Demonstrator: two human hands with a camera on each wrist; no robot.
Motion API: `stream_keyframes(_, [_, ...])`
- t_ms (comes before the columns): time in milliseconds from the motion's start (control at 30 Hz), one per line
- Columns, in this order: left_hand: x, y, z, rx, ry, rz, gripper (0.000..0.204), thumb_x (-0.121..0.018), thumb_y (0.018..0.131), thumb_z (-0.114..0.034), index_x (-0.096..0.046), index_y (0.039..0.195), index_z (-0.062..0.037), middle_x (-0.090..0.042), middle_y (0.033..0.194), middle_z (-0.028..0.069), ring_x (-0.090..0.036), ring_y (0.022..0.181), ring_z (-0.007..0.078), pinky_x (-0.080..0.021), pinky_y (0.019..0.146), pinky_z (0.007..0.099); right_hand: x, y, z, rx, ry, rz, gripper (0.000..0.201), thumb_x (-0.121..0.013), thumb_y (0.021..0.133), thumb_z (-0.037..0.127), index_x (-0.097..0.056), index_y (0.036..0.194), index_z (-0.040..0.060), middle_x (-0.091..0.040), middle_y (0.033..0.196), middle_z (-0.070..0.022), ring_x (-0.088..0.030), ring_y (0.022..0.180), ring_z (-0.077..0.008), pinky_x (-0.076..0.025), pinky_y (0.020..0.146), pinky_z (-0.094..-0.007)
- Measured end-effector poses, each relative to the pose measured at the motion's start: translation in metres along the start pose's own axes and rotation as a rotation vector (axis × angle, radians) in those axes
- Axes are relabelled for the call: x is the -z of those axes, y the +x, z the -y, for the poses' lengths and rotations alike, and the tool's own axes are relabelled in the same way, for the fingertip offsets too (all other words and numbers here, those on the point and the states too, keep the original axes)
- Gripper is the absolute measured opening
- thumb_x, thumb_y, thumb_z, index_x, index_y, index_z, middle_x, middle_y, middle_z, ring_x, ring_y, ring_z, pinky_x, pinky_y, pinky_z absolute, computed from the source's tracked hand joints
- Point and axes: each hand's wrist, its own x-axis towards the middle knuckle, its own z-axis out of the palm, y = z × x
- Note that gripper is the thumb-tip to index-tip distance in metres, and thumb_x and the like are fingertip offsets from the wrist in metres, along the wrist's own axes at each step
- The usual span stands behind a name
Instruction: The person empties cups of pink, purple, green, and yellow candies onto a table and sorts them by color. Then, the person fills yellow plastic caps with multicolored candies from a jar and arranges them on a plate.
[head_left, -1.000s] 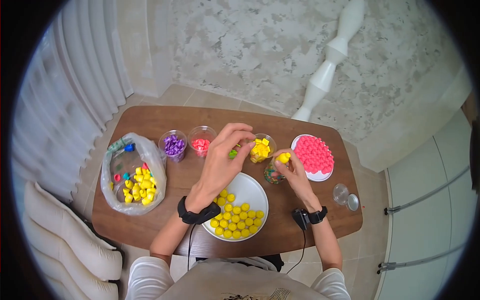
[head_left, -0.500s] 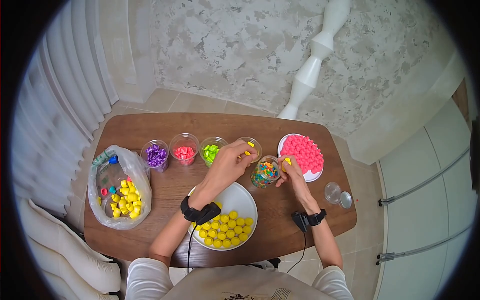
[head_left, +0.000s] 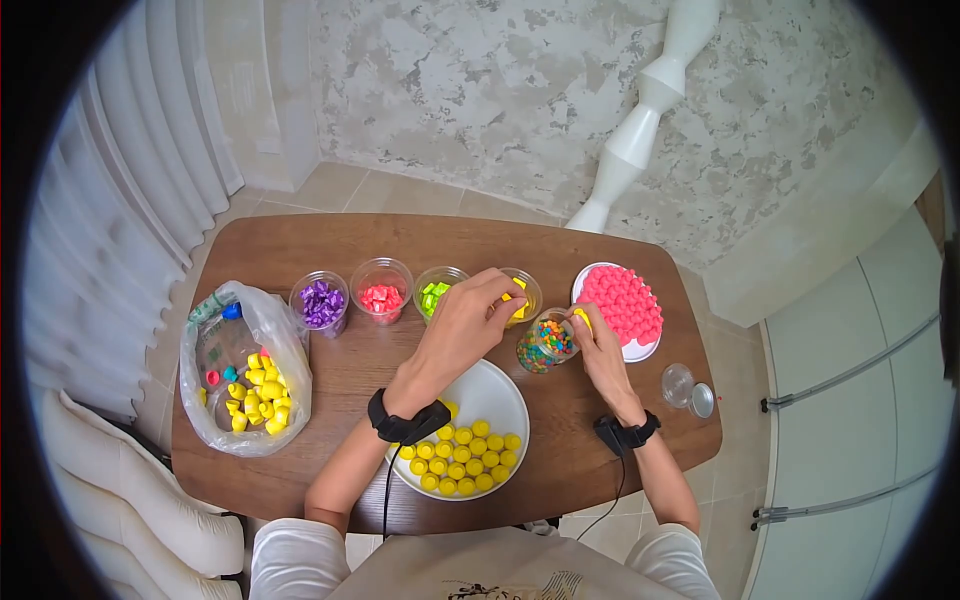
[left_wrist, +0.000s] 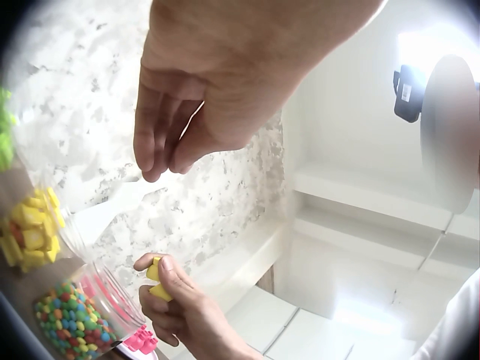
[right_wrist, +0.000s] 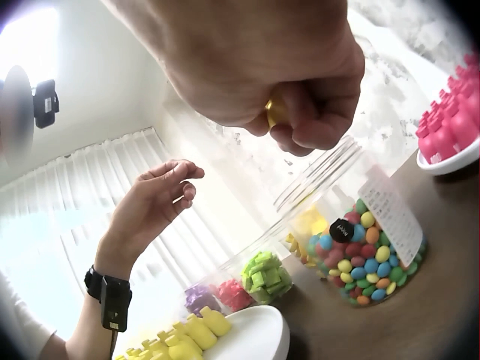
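Note:
My right hand (head_left: 603, 362) grips a small yellow bottle (left_wrist: 160, 292) beside the mouth of a clear jar (head_left: 540, 350) of colourful round candies. Fingers wrap the bottle, so only parts of it show. Slightly higher, my left hand (head_left: 462, 322) hovers in front of the cup of yellow pieces (left_wrist: 34, 229), its fingers bent and thumb close to them. Nothing shows between its fingertips in the left wrist view. Below the left hand stands a white plate (head_left: 499, 382) with many small yellow bottles (head_left: 460, 458).
Cups of purple (head_left: 321, 304), pink (head_left: 381, 299) and green (head_left: 434, 296) pieces line the table's back. A plastic bag (head_left: 296, 350) with yellow bottles stands left. Pink bottles (head_left: 622, 303) crowd a plate at back right; a clear container (head_left: 677, 384) and a silver lid (head_left: 703, 401) lie right.
The yellow bottle in my right hand was upright near the jar and is now tilted and mostly covered by the fingers. My left hand stays near the cups. The head view has shifted somewhat.

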Motion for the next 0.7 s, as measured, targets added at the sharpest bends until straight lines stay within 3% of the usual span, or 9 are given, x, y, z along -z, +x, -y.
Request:
stream_keyframes(67, [0.003,0.001,-0.004,0.011,0.019,0.005,0.009,-0.069,0.095,-0.003,-0.070,0.102,0.0041,-0.071,0.099,0.0123,-0.068,0.082,0.0254,-0.052,0.070,0.0335,0.007,0.002,0.006,0.086,-0.197,0.011,0.028,-0.052,0.110,0.034,-0.061,0.118,0.0086,-0.068,0.085,-0.0198,-0.069,0.078,-0.0390,-0.050,0.069,-0.0467])
stream_keyframes(100, [0.004,0.001,-0.005,0.021,0.039,0.011,0.009,-0.069,0.095,-0.003,-0.070,0.102,0.0042,-0.071,0.099,0.0123,-0.068,0.082,0.0256,-0.052,0.069,0.0335,0.011,0.003,0.010,0.083,-0.196,0.011,0.028,-0.052,0.110,0.034,-0.061,0.118,0.0086,-0.068,0.085,-0.0198,-0.069,0.078,-0.0390,-0.050,0.069,-0.0467])
stream_keyframes(267, [0.006,0.000,-0.004,-0.009,0.032,0.000,0.009,-0.069,0.095,-0.003,-0.069,0.101,0.0042,-0.071,0.099,0.0127,-0.068,0.080,0.0256,-0.052,0.069,0.0338,0.024,0.020,0.025,0.153,-0.805,0.216,0.030,-0.059,0.104,0.033,-0.068,0.121,0.0105,-0.073,0.082,-0.0183,-0.070,0.079,-0.0410,-0.052,0.067,-0.0548])
stream_keyframes(367, [0.004,0.000,-0.002,-0.034,0.070,-0.005,0.009,-0.069,0.095,-0.002,-0.069,0.101,0.0041,-0.070,0.098,0.0132,-0.067,0.078,0.0268,-0.052,0.069,0.0343,0.027,0.032,0.031,0.192,-0.860,0.363,0.033,-0.062,0.102,0.033,-0.071,0.126,0.0128,-0.073,0.085,-0.0193,-0.071,0.081,-0.0404,-0.054,0.069,-0.0538])
stream_keyframes(433, [0.005,-0.001,-0.001,-0.060,0.108,-0.015,0.009,-0.070,0.094,-0.002,-0.069,0.101,0.0039,-0.070,0.097,0.0134,-0.067,0.078,0.0276,-0.052,0.069,0.0346,0.027,0.037,0.038,0.176,-0.858,0.416,0.034,-0.061,0.101,0.040,-0.073,0.117,0.0122,-0.071,0.083,-0.0210,-0.070,0.079,-0.0403,-0.053,0.069,-0.0527])
stream_keyframes(500, [0.006,-0.001,-0.002,-0.091,0.112,0.001,0.009,-0.069,0.094,-0.004,-0.069,0.100,0.0037,-0.069,0.095,0.0137,-0.067,0.077,0.0290,-0.052,0.068,0.0356,0.028,0.042,0.041,0.153,-0.856,0.479,0.038,-0.061,0.101,0.036,-0.070,0.132,0.0172,-0.073,0.087,-0.0198,-0.071,0.083,-0.0410,-0.055,0.070,-0.0525])
stream_keyframes(533, [0.007,0.000,-0.001,-0.090,0.115,-0.007,0.009,-0.069,0.094,-0.004,-0.069,0.100,0.0037,-0.069,0.095,0.0137,-0.067,0.077,0.0290,-0.052,0.068,0.0356,0.029,0.044,0.041,0.160,-0.859,0.482,0.038,-0.061,0.101,0.036,-0.070,0.132,0.0172,-0.073,0.087,-0.0198,-0.071,0.083,-0.0410,-0.055,0.070,-0.0525])
stream_keyframes(633, [0.007,-0.001,0.002,-0.096,0.105,-0.015,0.010,-0.069,0.095,-0.005,-0.069,0.100,0.0033,-0.068,0.094,0.0138,-0.066,0.076,0.0293,-0.052,0.068,0.0363,0.029,0.042,0.045,0.172,-0.823,0.353,0.036,-0.060,0.102,0.040,-0.071,0.126,0.0157,-0.074,0.087,-0.0184,-0.072,0.077,-0.0386,-0.055,0.065,-0.0504])
stream_keyframes(700, [0.006,0.000,0.003,-0.101,0.093,-0.016,0.010,-0.069,0.095,-0.006,-0.069,0.100,0.0031,-0.069,0.095,0.0140,-0.066,0.075,0.0293,-0.052,0.068,0.0366,0.029,0.031,0.061,-0.072,-0.598,0.443,0.039,-0.056,0.106,0.045,-0.071,0.113,0.0090,-0.067,0.070,-0.0109,-0.064,0.054,-0.0266,-0.051,0.051,-0.0414])
